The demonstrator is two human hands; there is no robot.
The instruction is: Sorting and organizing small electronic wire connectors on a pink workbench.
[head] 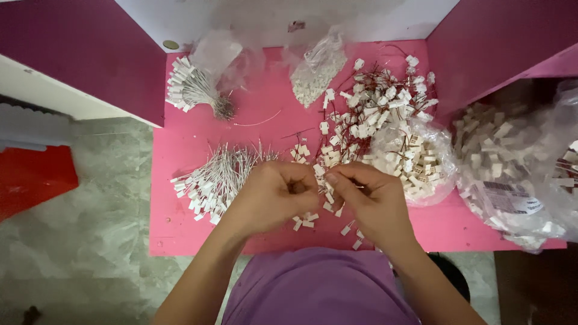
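Progress, judged: partly done; much stock remains.

Far L of left hand (274, 198): 1 tied bundle of white leads (194, 89). Just L of it: 1 loose fan of white leads (217, 177), too many to count.

Left hand: fingers pinched together on small connector (299, 186), barely visible.

Right hand (367, 198): fingertips closed, meeting left; grip contents cannot tell.

Above hands: 1 pile red-wired connectors (376, 102).

R of right hand: 2 clear bags of white housings (421, 162), uncountable.
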